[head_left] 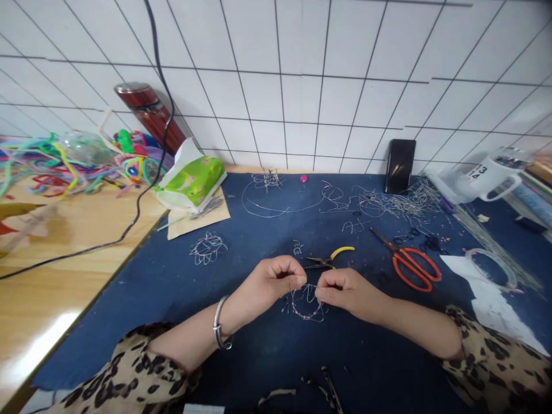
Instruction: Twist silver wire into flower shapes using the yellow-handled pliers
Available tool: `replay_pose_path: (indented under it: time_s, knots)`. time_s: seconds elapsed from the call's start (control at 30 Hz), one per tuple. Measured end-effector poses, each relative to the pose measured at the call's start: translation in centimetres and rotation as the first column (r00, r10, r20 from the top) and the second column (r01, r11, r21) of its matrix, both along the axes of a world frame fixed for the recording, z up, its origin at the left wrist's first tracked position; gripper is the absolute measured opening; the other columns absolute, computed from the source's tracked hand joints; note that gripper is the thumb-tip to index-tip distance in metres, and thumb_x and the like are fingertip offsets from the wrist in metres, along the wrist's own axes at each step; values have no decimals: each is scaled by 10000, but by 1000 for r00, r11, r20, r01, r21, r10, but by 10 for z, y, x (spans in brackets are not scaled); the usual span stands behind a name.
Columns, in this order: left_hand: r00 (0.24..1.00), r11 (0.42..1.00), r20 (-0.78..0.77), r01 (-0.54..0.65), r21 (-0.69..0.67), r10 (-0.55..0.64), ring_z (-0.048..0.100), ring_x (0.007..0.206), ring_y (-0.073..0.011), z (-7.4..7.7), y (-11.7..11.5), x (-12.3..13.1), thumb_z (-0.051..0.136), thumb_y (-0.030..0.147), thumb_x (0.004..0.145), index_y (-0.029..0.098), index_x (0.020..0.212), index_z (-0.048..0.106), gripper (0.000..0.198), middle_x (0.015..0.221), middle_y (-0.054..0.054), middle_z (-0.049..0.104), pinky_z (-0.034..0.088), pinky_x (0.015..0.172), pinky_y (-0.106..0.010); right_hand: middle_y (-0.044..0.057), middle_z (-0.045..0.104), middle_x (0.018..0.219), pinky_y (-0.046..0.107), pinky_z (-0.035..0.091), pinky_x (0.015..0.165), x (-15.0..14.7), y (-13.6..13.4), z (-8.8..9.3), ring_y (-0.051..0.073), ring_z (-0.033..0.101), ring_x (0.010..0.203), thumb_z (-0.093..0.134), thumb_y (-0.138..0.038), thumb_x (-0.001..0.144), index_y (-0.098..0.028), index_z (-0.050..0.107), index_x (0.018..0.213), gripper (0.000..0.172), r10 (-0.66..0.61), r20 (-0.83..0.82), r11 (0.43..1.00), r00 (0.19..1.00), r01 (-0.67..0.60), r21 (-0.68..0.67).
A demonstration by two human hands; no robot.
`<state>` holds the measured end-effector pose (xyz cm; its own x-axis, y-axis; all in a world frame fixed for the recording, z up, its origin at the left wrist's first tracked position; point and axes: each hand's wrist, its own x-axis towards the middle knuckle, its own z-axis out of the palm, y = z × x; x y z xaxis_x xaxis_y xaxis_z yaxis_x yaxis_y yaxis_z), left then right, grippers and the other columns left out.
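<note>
Both hands meet over the dark blue mat, pinching a thin silver wire loop strung with small pink beads (306, 317). My left hand (278, 278), with a silver bangle on its wrist, closes thumb and forefinger on the loop's upper left. At the upper right, my right hand (347, 293) pinches it between thumb and fingertips. The loop hangs below the fingers, and the exact grip points are partly hidden. Just beyond the hands lie pliers (321, 263) with yellow handles, partly covered by my right hand. A small curled wire piece (297, 247) rests behind my left hand.
Orange-handled scissors (416, 267) lie to the right. A coil of beaded wire (209, 248) sits at left, near a green tissue pack (194, 181). Along the wall are tangled wires (401, 201), a phone (399, 167) and a white mug (491, 175). A black cable (138, 201) crosses the left side.
</note>
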<state>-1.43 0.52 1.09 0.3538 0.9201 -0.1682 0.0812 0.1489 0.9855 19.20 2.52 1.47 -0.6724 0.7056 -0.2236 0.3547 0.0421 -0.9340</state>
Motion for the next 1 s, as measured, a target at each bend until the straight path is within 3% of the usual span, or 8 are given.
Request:
replay_pose_path:
  time_s: [0.2,0.37,0.47,0.83,1.0]
  knots:
    - [993,999,110,-29,-29,32,463,575,-85,3,2,-5,559,325,829,151,901,582,190,769,-20,591,391,555,-221,-42,436,569,223,297,528,1,0,-5,84,380,545,533,-350,821,-165,572,693,229,-96,-69,992,993,90,-84]
    - [987,990,79,140,7,-140,479,640,-101,11,8,-18,602,279,803,143,928,604,185,796,-32,585,401,605,-236,-46,420,566,223,287,516,4,0,-7,78,360,529,558,-333,804,-163,543,675,214,-184,-173,971,967,151,-188]
    - [982,984,66,173,47,-176,493,661,-114,12,10,-21,608,258,796,145,946,601,188,804,-40,592,413,621,-250,-42,427,582,225,288,516,4,0,-7,79,360,531,562,-341,799,-165,535,668,221,-208,-186,961,960,165,-224]
    - [996,991,-14,92,94,-91,538,692,-110,4,7,-16,637,226,781,157,918,628,154,788,-24,609,434,642,-236,-46,409,545,232,282,522,6,1,-2,84,353,531,533,-340,818,-169,545,656,236,-117,-73,990,990,111,-85]
    - [987,990,86,133,50,-137,569,719,-133,-1,7,-13,585,245,823,145,983,607,190,789,-39,614,465,696,-285,-52,387,544,230,270,518,5,1,-2,81,331,527,521,-341,827,-173,518,654,241,-133,-71,989,989,128,-73]
